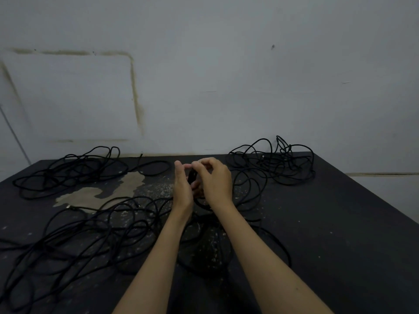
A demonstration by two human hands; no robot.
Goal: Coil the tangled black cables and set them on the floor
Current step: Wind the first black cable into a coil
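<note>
Nearest you, a loose black cable tangle [74, 243] sprawls over the dark, paint-flecked surface [340, 223] at your lower left, its loops crossing each other many times. This cord looks thin, limp and light, with a matte jacket; it should bend wherever you lift it and drag its neighbours along, so take it near a free end and feed it through your fingers rather than pulling from the middle.

Above the middle of the surface, your left hand [182, 186] and right hand [216, 180] meet around a small black bundle [192, 176]. The right fingers curl and seem to pinch the cord; the left thumb and fingers close round the bundle, though shadow hides the exact contact. Strands trail down from it between your wrists.

Farther off, two more heaps wait: one far left [68, 173], one far right [274, 162], both against the scuffed grey wall [226, 75].
</note>
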